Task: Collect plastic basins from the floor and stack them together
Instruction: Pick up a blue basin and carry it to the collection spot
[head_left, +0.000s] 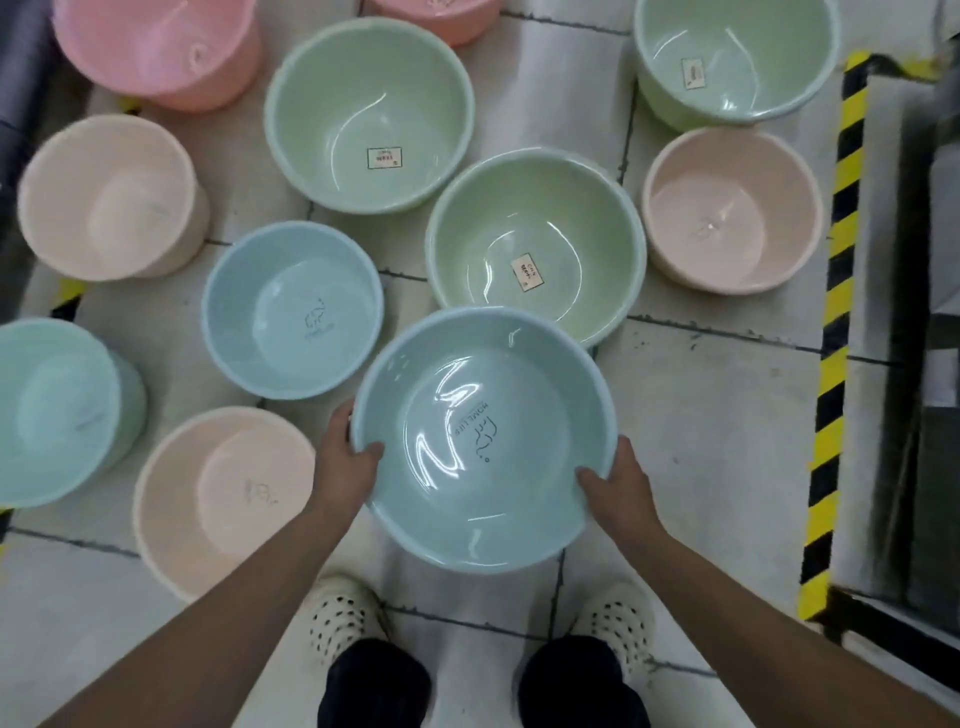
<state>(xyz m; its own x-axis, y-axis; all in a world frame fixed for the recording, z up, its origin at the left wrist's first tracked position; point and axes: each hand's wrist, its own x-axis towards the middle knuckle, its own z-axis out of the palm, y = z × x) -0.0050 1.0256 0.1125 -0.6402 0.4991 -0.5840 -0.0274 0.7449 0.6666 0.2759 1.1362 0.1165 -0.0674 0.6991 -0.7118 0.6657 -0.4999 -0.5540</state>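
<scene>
I hold a light blue basin (483, 447) above the floor, in front of my feet. My left hand (349, 457) grips its left rim and my right hand (618, 480) grips its right rim. Its far edge overlaps a pale green basin (535, 249) on the floor. A smaller blue basin (292, 309) sits to the left. A peach basin (223, 499) lies at the lower left, next to my left forearm. Another green basin (369, 114) stands farther back.
More basins ring the area: teal (57, 410) at far left, peach (106, 197), pink (161, 47), green (735, 57) and peach (732, 208) at right. A yellow-black striped floor edge (831, 338) runs along the right, beside dark equipment. My white shoes (345, 618) stand on the tiles.
</scene>
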